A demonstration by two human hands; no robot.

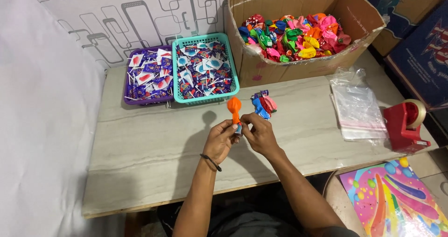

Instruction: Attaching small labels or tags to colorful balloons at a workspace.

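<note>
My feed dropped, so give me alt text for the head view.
Both hands, left hand and right hand, pinch an orange balloon above a pale table. Behind lie a small balloon pile, two lollipop baskets, purple and teal, and a cardboard box of balloons.

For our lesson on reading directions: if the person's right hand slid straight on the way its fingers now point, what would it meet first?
The right hand points left, so probably the left hand, almost touching it around the orange balloon.

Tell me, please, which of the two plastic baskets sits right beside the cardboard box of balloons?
The teal basket: it stands right beside the cardboard box, while the purple basket sits on its far side, nearer the wall's white drape.
</note>
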